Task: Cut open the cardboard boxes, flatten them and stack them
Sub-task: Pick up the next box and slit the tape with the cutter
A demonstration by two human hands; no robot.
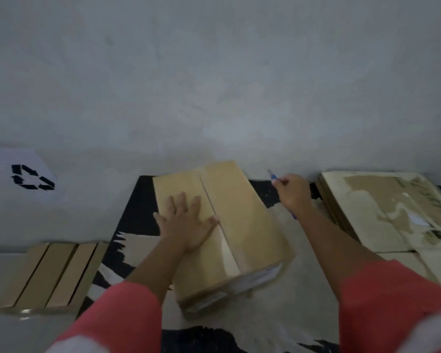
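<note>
**Item: sealed cardboard box point(239, 225).** It lies on a black-and-white mat point(138, 200), centre of the scene. Its long axis runs from far-left to near-right, and the taped seam point(207, 189) follows that axis along the top face.

**Left hand point(186, 220).** Flat on the box top with fingers spread and straight, just left of the seam, thumb touching it. It presses down and curls round nothing.

**Right hand point(293, 192).** Fingers curled round a blue-handled cutter point(274, 177), tip pointing far and left. It is held off the box, just right of the far right corner.

**Governing relation.** The far end of the seam lies to the left of the blade, and the seam then runs back toward the person. The cutter hand is the nearer one to that end. A cut would probably start there and pass close to the left thumb.

**Also present.**
- Flattened stack point(382, 210), right.
- Bundled cartons point(49, 273), near left.
- Recycling sheet point(23, 174), far left.
</note>
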